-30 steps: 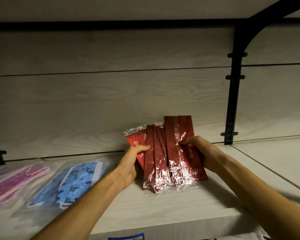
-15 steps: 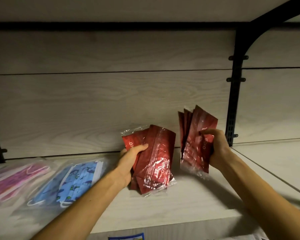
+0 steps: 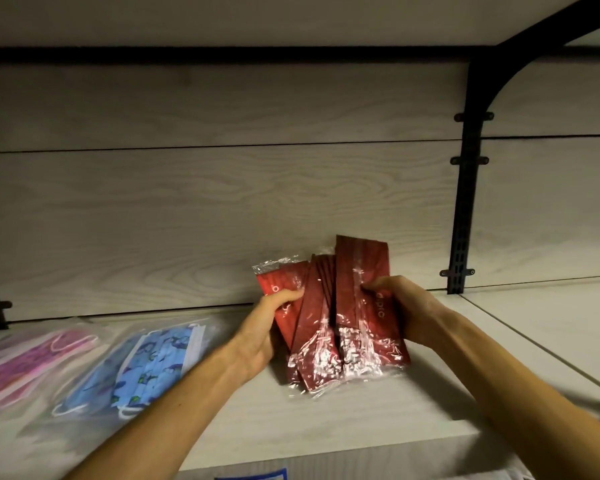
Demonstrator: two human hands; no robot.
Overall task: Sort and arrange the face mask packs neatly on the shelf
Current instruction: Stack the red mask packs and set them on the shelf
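On the pale wood-grain shelf [image 3: 326, 427], blue-printed masks in clear plastic [image 3: 146, 362] and a pink-printed pack [image 3: 31, 362] are laid leftward. A fanned bunch of glossy dark-red mask packs [image 3: 329, 323] is clamped by the left hand [image 3: 267, 327] and right hand [image 3: 406, 306], near the back panel.

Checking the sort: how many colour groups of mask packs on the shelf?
3. Pink packs far left, blue patterned packs beside them, red packs centre, held by left hand and right hand. Individual packs overlap; count unclear.

The right hand [image 3: 407, 308] has brought its red mask packs [image 3: 360, 306] back against those in the left hand [image 3: 263, 336]. Half a second ago the two bundles were apart; now they overlap in one fan.
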